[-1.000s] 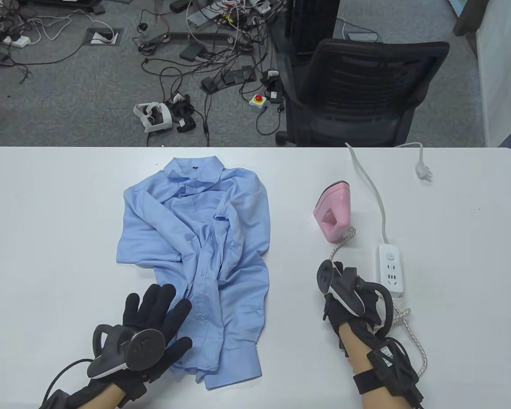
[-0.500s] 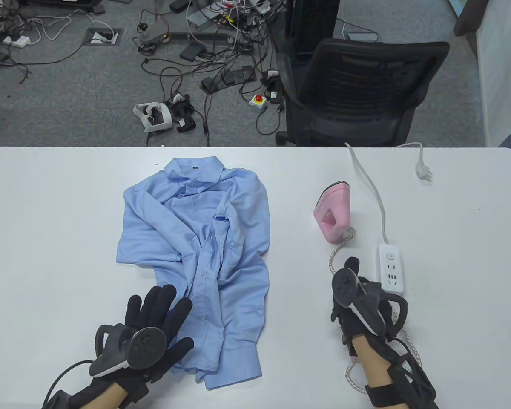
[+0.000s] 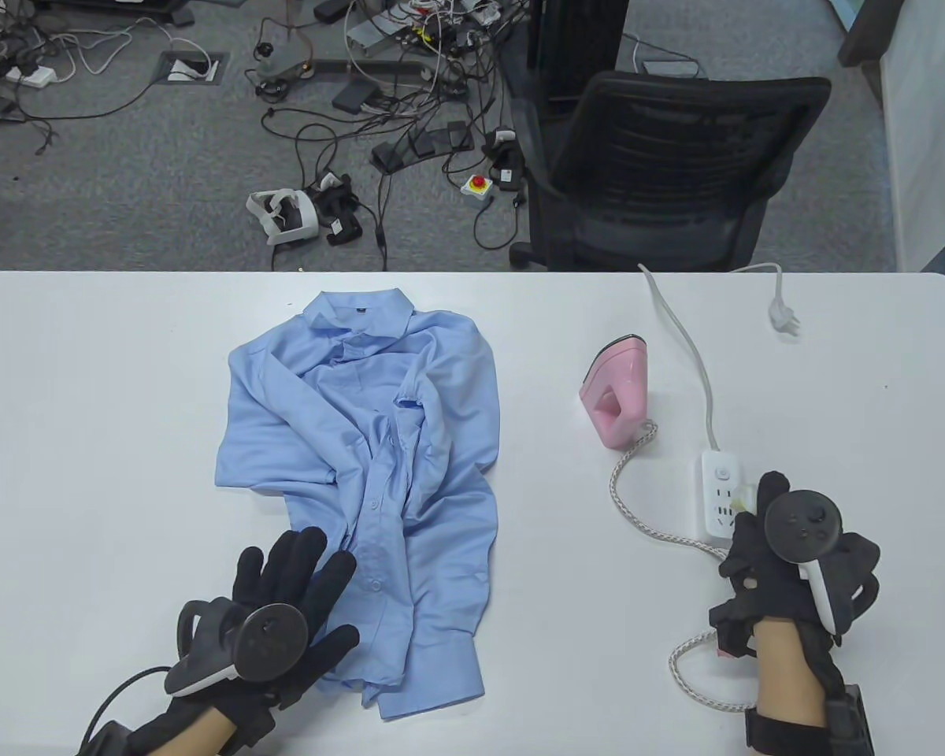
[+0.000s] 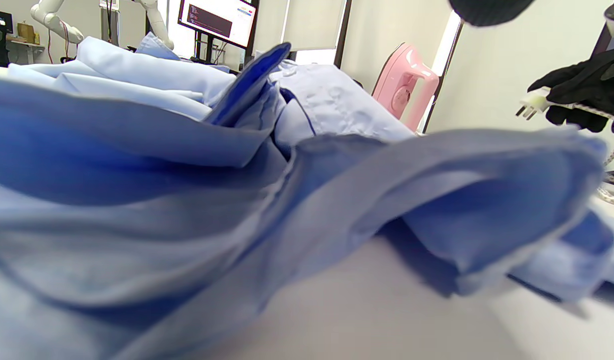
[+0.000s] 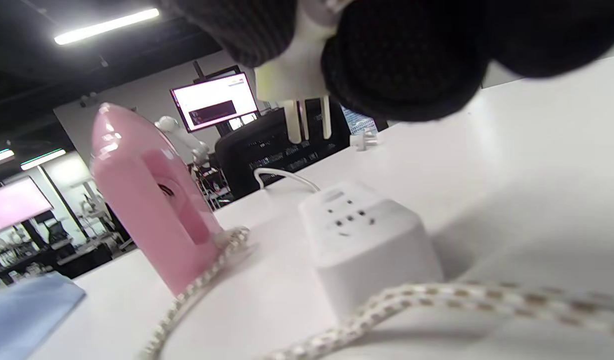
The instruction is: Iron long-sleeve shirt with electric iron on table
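We take the power strip as our landmark. Our right hand sits at its near end, pinching the iron's plug between gloved fingers. In the right wrist view the prongs point down and forward toward the strip's top face, just above and short of the sockets, not touching them. That is the relation the coming move turns on: the strip's long axis runs away from us, the sockets lie along it just beyond the prongs, so we judge the plug needs only a short push forward and down, with the prongs turned to match the holes.

The iron stands upright on its heel left of the strip and a little beyond it, its braided cord looping from the heel, past the strip's near end, back under our right wrist. The shirt lies crumpled well left of the strip, collar away from us, sleeves folded across the front.

Our left hand is far from the strip, fingers spread flat on the shirt's lower hem, holding nothing. The right hand is plainly nearer, so the plugging falls to it.
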`<state>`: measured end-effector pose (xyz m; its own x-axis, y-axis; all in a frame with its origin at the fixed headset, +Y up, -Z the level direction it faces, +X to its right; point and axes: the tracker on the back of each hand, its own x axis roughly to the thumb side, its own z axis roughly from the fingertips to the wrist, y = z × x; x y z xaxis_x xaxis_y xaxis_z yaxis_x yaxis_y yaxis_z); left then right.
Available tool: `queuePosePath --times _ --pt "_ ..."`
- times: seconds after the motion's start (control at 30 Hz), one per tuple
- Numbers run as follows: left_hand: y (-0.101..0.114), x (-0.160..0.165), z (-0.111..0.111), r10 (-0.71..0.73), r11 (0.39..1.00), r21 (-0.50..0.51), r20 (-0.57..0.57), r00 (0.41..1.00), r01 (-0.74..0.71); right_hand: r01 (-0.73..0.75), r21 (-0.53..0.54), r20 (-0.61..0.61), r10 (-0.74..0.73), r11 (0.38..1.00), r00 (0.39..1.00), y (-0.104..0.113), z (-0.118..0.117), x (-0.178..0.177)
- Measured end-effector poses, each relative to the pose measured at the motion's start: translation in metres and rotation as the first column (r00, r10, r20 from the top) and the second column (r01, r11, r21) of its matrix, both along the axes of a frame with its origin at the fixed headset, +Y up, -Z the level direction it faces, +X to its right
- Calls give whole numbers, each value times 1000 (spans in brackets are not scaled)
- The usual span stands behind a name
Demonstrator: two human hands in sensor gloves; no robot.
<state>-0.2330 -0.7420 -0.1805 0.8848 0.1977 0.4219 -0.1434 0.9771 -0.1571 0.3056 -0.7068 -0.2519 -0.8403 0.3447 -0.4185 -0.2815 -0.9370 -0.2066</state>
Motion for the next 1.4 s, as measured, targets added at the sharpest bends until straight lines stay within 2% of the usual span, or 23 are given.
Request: queuePosePath --times 0.27,0.73,1.03,1.2,1.23,1.27,1.33,1.4 --pt "0 -2 -1 11 1000 -15 -3 1000 -11 -32 -78 -9 32 996 999 -23 -11 -3" --pt "-1 -2 -2 12 999 -36 2 1000 -12 -105 -36 39 107 994 994 -26 -10 -10" --pt "-1 -2 -1 12 999 -39 7 1000 -12 -82 -111 25 85 990 996 -29 -15 -11" --pt "-3 -1 -3 13 997 -72 8 1000 -12 -162 -75 -3 162 984 987 -32 -18 -17" --pt "-3 -1 -2 11 997 -73 13 1000 -10 -177 -113 -36 174 978 984 -39 -25 -18" --pt "-2 -1 -2 9 997 -70 16 1000 -8 -192 -132 -8 192 973 981 -37 -21 -20" --pt "-1 0 -1 10 998 -62 22 1000 -9 -226 -98 25 229 969 973 -40 -22 -24" --pt "1 0 0 20 998 -60 26 999 -19 -226 -133 24 231 965 973 -39 -23 -25"
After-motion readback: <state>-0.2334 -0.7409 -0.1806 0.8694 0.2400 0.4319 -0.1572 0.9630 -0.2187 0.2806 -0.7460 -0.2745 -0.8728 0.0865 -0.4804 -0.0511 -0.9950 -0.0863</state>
